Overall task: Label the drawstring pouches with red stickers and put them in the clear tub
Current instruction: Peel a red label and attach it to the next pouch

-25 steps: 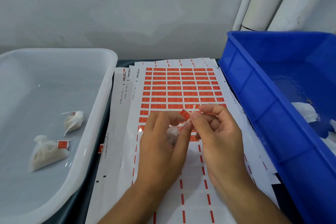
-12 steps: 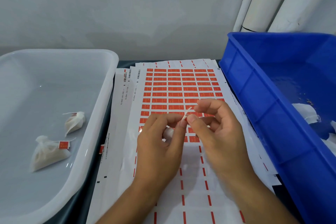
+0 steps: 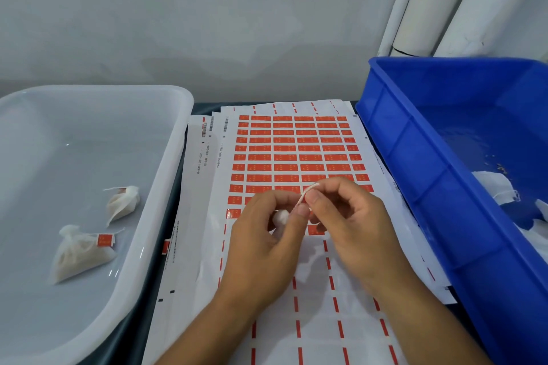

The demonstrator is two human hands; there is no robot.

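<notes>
Item: pouch (image 3: 280, 218) held in left hand (image 3: 261, 249) above sticker sheet (image 3: 296, 151); right hand (image 3: 347, 216) pinching its drawstring (image 3: 308, 193).
Risk: label folded askew sticks crooked; loosened pinch drops pouch short of clear tub (image 3: 166, 175).

A dark bench (image 3: 204, 107) is carrying three things side by side. A clear tub (image 3: 166, 175) is sitting at the left, a stack of sticker sheets (image 3: 296, 154) is lying in the middle, and a blue bin (image 3: 415, 175) is standing at the right, seemingly overlapping the sheets' edge.
</notes>
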